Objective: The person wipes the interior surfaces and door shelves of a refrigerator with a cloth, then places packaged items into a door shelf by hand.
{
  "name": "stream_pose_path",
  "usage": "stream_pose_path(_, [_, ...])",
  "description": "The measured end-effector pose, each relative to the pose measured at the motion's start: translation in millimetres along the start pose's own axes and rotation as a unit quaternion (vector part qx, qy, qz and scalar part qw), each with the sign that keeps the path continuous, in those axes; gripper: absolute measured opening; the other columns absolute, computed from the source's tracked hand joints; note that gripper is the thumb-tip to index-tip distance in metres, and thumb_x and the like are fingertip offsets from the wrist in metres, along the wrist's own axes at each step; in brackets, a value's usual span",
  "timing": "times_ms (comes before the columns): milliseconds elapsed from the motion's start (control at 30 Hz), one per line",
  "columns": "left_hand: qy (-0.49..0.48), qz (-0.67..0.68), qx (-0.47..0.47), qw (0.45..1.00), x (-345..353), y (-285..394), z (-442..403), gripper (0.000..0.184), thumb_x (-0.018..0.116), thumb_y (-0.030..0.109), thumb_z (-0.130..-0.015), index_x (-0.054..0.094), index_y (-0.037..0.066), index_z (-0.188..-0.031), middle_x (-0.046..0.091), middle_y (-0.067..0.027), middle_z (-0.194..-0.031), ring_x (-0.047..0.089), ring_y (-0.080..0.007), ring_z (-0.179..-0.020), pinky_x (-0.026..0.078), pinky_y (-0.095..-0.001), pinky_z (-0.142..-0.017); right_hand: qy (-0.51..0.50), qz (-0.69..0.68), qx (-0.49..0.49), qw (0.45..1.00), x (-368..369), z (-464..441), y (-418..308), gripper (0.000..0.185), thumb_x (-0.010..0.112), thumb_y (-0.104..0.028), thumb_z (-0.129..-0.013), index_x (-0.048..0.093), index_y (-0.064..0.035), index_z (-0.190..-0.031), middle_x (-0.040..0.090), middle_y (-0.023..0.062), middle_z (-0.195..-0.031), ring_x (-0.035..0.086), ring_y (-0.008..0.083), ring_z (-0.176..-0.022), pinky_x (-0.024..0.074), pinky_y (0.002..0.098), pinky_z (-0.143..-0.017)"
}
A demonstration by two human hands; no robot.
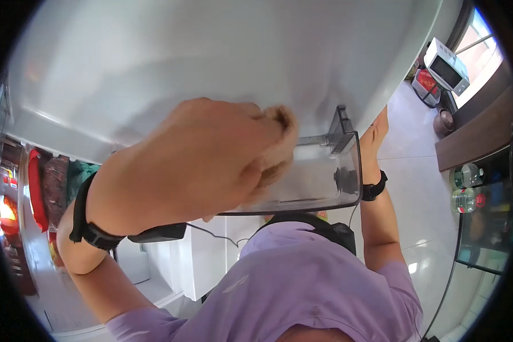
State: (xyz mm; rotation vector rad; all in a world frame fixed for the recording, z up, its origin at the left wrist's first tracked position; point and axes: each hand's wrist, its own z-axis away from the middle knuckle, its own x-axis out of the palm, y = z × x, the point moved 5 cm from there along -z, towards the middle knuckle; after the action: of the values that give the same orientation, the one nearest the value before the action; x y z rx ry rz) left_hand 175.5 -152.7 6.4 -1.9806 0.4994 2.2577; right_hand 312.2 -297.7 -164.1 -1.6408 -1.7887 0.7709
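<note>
The left hand (211, 154) has its grip curled round one tan cloth (284, 145), before one white panel (182, 51) and one clear bin (319, 185). The right hand (375, 134) is at the panel's edge; I cannot tell its grip. Two bottles (466, 200) show.

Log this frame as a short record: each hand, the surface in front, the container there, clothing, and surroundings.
Left hand: closed on a crumpled light-brown cloth; contact between cloth and panel unclear
Right hand: at the panel's right edge; grip partly hidden
Surface: large smooth white panel
Container: rectangular, transparent grey plastic bin, partly behind the left hand
Clothing: lilac short-sleeved shirt
Surroundings, right: boxy white appliance with dark front; two clear plastic bottles
</note>
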Motion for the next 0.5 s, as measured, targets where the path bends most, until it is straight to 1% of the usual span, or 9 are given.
stream_pose_path(100, [0.074,-0.056,0.022,0.995,-23,6,13,0.017,0.058,0.008,-0.072,0.057,0.0,-0.087,0.052,-0.014,-0.065,0.052,-0.0317,-0.055,0.043,-0.0363,-0.051,0.01,-0.018,0.001,1.0,-1,4,-5,0.062,0.04,-0.048,-0.091,0.042,0.0043,-0.124,0.051,0.0149,-0.117,0.049,0.022,-0.107,0.0367,0.0313,-0.092])
stream_pose_path(200, [0.214,-0.098,0.022,0.972,-38,17,23,0.019,0.062,0.005,-0.069,0.058,0.0,-0.087,0.052,-0.0147,-0.064,0.052,-0.0314,-0.055,0.043,-0.0347,-0.05,0.015,-0.018,-0.022,0.999,-2,4,-6,0.064,0.042,-0.048,-0.09,0.042,0.0049,-0.125,0.05,0.0152,-0.119,0.048,0.0228,-0.109,0.036,0.0315,-0.093])
stream_pose_path(267, [0.239,-0.159,0.054,0.956,-37,25,16,0.018,0.063,0.004,-0.068,0.057,0.0,-0.085,0.052,-0.0134,-0.064,0.053,-0.0304,-0.054,0.043,-0.0345,-0.049,0.014,-0.027,-0.053,0.998,0,2,-3,0.064,0.043,-0.048,-0.089,0.042,0.0056,-0.125,0.05,0.0154,-0.119,0.048,0.0231,-0.11,0.0356,0.0315,-0.094])
stream_pose_path(300, [0.252,-0.189,0.068,0.947,-35,28,11,0.018,0.064,0.003,-0.068,0.056,0.0,-0.084,0.052,-0.0128,-0.064,0.053,-0.0299,-0.054,0.043,-0.0345,-0.049,0.011,-0.03,-0.049,0.998,1,1,-4,0.064,0.043,-0.047,-0.089,0.042,0.0057,-0.125,0.05,0.0153,-0.119,0.048,0.0231,-0.11,0.0354,0.0316,-0.094])
stream_pose_path(400, [0.226,-0.22,0.078,0.946,-20,24,-11,0.016,0.064,0.008,-0.07,0.056,0.003,-0.082,0.054,-0.0088,-0.066,0.056,-0.0271,-0.058,0.045,-0.0342,-0.051,0.003,-0.037,-0.026,0.999,-1,6,-10,0.063,0.044,-0.046,-0.089,0.042,0.006,-0.125,0.05,0.0153,-0.12,0.047,0.0231,-0.111,0.0349,0.0318,-0.095])
stream_pose_path(467, [0.182,-0.229,0.11,0.95,-5,28,-23,0.014,0.063,0.01,-0.07,0.056,0.005,-0.081,0.056,-0.0062,-0.068,0.058,-0.0255,-0.063,0.046,-0.034,-0.053,-0.005,-0.036,-0.001,0.999,-4,10,-14,0.063,0.046,-0.046,-0.088,0.042,0.0058,-0.125,0.05,0.0155,-0.12,0.047,0.0233,-0.112,0.0348,0.032,-0.095])
stream_pose_path(500, [0.159,-0.232,0.127,0.951,3,29,-28,0.013,0.062,0.011,-0.071,0.056,0.006,-0.081,0.057,-0.0049,-0.069,0.059,-0.0247,-0.065,0.047,-0.0338,-0.053,-0.006,-0.036,-0.013,0.999,-5,10,-14,0.062,0.046,-0.044,-0.088,0.042,0.0057,-0.125,0.05,0.0156,-0.12,0.047,0.0234,-0.111,0.0349,0.0319,-0.095])
